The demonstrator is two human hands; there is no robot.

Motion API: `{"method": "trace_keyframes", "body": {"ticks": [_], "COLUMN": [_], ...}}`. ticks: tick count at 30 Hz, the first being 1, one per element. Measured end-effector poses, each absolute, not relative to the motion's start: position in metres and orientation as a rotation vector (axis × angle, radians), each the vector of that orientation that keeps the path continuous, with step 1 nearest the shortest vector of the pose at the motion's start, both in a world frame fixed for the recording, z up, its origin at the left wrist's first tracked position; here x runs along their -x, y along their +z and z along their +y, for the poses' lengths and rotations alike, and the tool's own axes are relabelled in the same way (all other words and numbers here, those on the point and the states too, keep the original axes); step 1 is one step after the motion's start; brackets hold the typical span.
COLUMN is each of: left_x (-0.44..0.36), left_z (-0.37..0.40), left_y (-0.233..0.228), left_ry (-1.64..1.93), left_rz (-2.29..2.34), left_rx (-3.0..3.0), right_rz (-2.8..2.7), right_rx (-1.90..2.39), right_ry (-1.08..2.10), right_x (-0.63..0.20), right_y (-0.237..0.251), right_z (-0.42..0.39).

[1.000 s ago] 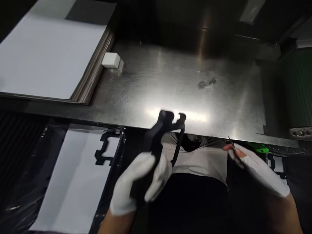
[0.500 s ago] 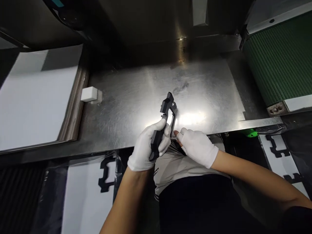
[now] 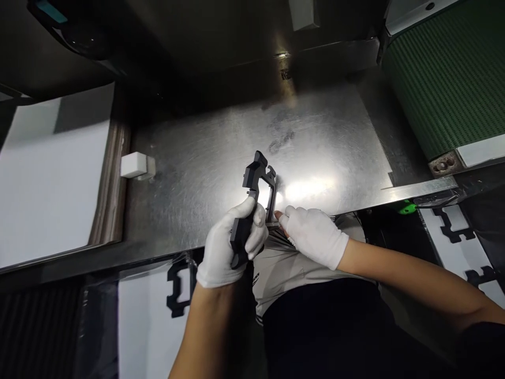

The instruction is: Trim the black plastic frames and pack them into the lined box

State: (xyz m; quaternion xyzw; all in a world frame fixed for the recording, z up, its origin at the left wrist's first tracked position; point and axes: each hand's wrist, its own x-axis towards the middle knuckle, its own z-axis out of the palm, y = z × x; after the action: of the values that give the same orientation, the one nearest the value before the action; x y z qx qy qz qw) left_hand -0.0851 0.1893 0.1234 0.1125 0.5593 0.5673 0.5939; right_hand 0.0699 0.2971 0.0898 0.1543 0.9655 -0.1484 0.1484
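My left hand, in a white glove, grips a black plastic frame part by its lower end and holds it upright over the front edge of the steel table. My right hand, also gloved, is closed and its fingertips touch the lower right side of the part. It pinches a small thin tool that is mostly hidden by the fingers.
A small white block sits at the table's left edge beside a stack of white sheets. A green conveyor belt runs at the right. Similar black parts lie on white sheets below at left and at right.
Both hands rose from below the table edge to over it. My right hand came in from the right to the black part. The view swung up and right.
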Motion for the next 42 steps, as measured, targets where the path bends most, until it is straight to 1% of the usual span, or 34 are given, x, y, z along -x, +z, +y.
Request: {"method": "trace_keyframes", "body": {"ticks": [9,15,21,29,38,42], "left_x": [0.087,0.086,0.084,0.084,0.087,0.094], "left_z": [0.189,0.188,0.19,0.19,0.19,0.18], "left_y": [0.121,0.123,0.126,0.127,0.122,0.12], "left_ry": [1.317,1.322,1.337,1.337,1.359,1.46], "left_rz": [1.315,1.321,1.32,1.32,1.257,1.162], "left_rx": [-0.279,-0.298,-0.28,-0.276,-0.279,-0.256], "right_rz": [2.743,2.764,2.751,2.749,2.728,2.685], "right_rx": [-0.491,-0.618,-0.511,-0.551,-0.773,-0.976], "right_ry": [-0.438,-0.388,-0.422,-0.426,-0.378,-0.356], "right_x": [-0.064,-0.065,-0.068,-0.06,-0.068,-0.062], "right_y": [0.101,0.104,0.102,0.101,0.111,0.107], "right_z": [0.303,0.315,0.309,0.313,0.332,0.352]}}
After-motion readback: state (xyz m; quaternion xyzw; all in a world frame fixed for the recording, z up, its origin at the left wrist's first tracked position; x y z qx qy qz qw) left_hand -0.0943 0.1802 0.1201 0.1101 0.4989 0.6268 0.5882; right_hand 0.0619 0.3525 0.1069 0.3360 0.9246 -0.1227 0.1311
